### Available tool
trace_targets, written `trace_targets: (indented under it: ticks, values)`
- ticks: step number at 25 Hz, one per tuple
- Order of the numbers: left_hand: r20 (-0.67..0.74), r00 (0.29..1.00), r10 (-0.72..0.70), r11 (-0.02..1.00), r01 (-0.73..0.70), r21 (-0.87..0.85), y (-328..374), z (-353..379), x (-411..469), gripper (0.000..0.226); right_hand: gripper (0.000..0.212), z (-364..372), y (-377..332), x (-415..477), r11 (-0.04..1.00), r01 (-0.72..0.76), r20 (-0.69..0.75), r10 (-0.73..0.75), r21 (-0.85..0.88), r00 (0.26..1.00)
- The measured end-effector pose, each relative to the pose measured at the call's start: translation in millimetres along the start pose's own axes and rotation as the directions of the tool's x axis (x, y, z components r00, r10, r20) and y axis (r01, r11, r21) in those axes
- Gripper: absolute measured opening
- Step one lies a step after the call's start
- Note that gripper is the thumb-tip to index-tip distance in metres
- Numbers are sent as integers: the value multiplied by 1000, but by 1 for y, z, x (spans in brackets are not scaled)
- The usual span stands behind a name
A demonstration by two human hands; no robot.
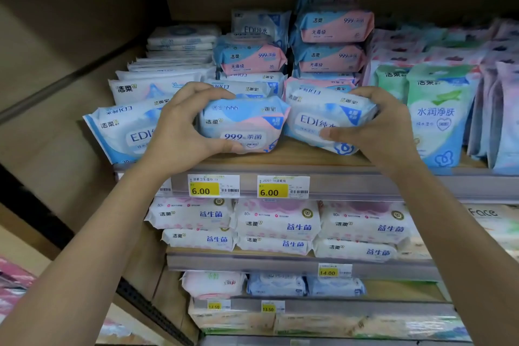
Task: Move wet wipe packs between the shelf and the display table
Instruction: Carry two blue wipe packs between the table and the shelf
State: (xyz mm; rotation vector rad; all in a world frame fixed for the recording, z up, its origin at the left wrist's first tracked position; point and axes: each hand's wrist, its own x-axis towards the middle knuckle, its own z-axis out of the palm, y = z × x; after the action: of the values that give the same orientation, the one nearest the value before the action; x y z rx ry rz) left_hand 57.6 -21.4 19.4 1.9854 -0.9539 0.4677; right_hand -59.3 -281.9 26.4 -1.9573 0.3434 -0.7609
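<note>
wet wipe packs fill the shelf; left hand grips a pink-blue pack, right hand grips a white-blue pack beside it.

Pink-and-blue pack in left hand, white-blue pack in right hand: glossy crinkled plastic film; shelf board beneath thumbs: matt wood grain; price labels lower: paper.

The blue-and-pink pack at the front edge of the tan wooden shelf has a white patch with blue lettering. The white pack beside it has blue swirls. Toward the shelf's right end, green packs fade into blue. Price labels show yellow blocks. Lower packs are white with pink blotches.
</note>
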Motion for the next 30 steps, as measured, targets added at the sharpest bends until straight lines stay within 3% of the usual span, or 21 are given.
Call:
trace_targets:
  ticks: [6, 9, 14, 18, 20, 24, 30]
  values:
    - [-121, 976, -183, 904, 119, -410, 18, -20, -7, 68, 55, -15, -13, -9, 912, -24, -42, 45, 410, 998]
    - [-121, 967, -222, 844, 129, -520, 21, -33, -26, 64, 55, -11, -17, -19, 873, -34, 33, 21, 486, 999]
    - [-174, 934, -312, 838, 184, -513, 40, -46, -79, 62, 55, 5, -13, -29, 847, -64, 210, -57, 528, 976]
    - [-330, 840, -431, 853, 259, -454, 79, -57, -145, 60, 57, 22, -12, -43, 819, -135, 433, -148, 557, 889]
    - [-391, 779, -491, 849, 327, -414, 103, -62, -186, 62, 61, 35, -14, -58, 806, -176, 528, -190, 565, 828]
    - [-557, 559, -615, 788, 467, -402, 167, -74, -285, 65, 70, 70, -28, -115, 800, -264, 721, -276, 538, 635]
    - [-771, 155, -618, 666, 624, -408, 284, -86, -435, 70, 65, 111, -83, -258, 801, -323, 863, -453, 505, 226]
